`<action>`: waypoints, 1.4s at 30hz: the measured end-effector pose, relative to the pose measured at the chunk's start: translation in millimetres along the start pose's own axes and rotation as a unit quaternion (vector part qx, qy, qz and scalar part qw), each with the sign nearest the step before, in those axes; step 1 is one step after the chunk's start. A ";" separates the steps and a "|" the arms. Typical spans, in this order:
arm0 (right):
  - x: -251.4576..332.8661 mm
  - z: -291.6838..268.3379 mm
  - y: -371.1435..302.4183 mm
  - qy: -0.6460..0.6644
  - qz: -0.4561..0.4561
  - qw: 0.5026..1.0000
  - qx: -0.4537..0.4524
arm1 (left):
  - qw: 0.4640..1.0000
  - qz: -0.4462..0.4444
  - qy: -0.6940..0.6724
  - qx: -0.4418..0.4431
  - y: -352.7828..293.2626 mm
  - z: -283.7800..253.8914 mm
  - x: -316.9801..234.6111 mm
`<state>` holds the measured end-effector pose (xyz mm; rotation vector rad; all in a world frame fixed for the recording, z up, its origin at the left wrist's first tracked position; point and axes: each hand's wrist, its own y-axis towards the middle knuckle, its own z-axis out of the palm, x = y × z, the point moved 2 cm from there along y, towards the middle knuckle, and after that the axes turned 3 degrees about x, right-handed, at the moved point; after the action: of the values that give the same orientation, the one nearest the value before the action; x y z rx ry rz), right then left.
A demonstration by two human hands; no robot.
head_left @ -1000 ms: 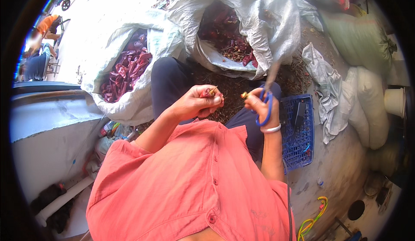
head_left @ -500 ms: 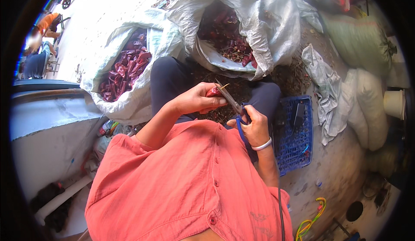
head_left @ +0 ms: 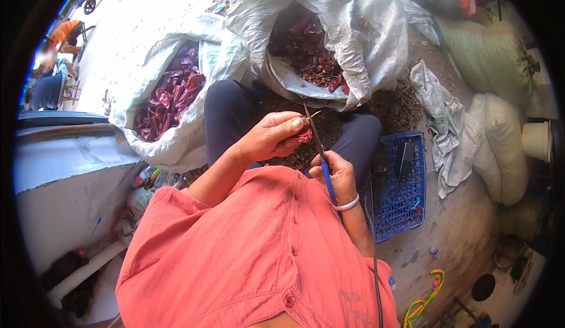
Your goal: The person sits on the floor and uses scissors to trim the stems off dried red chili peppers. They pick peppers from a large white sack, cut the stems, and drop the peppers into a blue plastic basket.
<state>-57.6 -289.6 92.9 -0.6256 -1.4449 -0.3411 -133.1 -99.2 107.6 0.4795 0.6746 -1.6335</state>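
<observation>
Pinched in my left hand (head_left: 272,136) is a dried red chili pepper (head_left: 304,134), its pale stem sticking out to the right past the fingertips. My right hand (head_left: 338,175) grips blue-handled scissors (head_left: 324,174). The scissor blades point away from me and lie against the chili at its stem end. A white sack (head_left: 226,63) of dark red dried chilies (head_left: 173,101) stands open at the left, beyond my left hand. Straight ahead, a second white sack (head_left: 376,45) holds chilies mixed with stems and bits.
A blue plastic basket (head_left: 385,219) with a dark phone-like object (head_left: 406,158) sits right of my knee. Stem debris (head_left: 400,107) litters the floor. Full sacks (head_left: 485,57) and a crumpled white sack (head_left: 438,116) lie at the right. People (head_left: 56,63) sit far left.
My left hand has turned the chili so its stem end meets the blades. The scissors have swung more upright, their handles now nearer together.
</observation>
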 end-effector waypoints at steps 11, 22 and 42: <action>-13.4 21.4 -9.4 0.567 0.159 0.728 0.352 | 1.000 -0.006 0.019 -0.007 1.0 9.6 -10.0; 25.0 -21.1 6.1 -0.235 -0.026 0.968 0.085 | 0.945 -0.004 0.326 -0.023 -3.1 9.4 -25.6; -12.7 1.4 5.8 -0.302 -0.050 0.952 -0.027 | 0.959 -0.089 0.265 -0.047 -7.7 -26.7 1.3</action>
<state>-56.9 -286.0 79.4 -0.7389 -2.0645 -0.2801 -142.5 -81.7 88.1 0.8201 1.2172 -1.6391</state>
